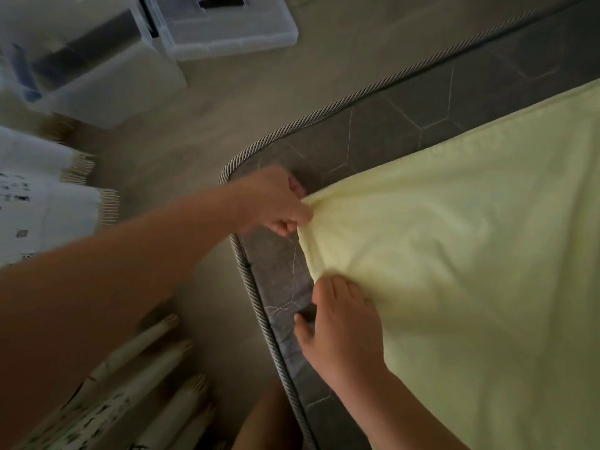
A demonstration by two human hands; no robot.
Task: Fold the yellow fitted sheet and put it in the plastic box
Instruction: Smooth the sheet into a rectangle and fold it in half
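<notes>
Pinching sheet [454, 254] corner in left hand [276, 203], fingers curled tight; pressing sheet's near edge with right hand [341, 323], fingers apart, on mattress [389, 125]. Boxes [227, 30] far left.

Below me a dull beige floor [227, 102] lies in dim, flat light. A grey quilted mattress with a striped corded edge [383, 125] fills my right side. To my left lie white printed cloths with tan fringes [48, 196], and near my feet pale rolled cloths [146, 362], blurred.
</notes>
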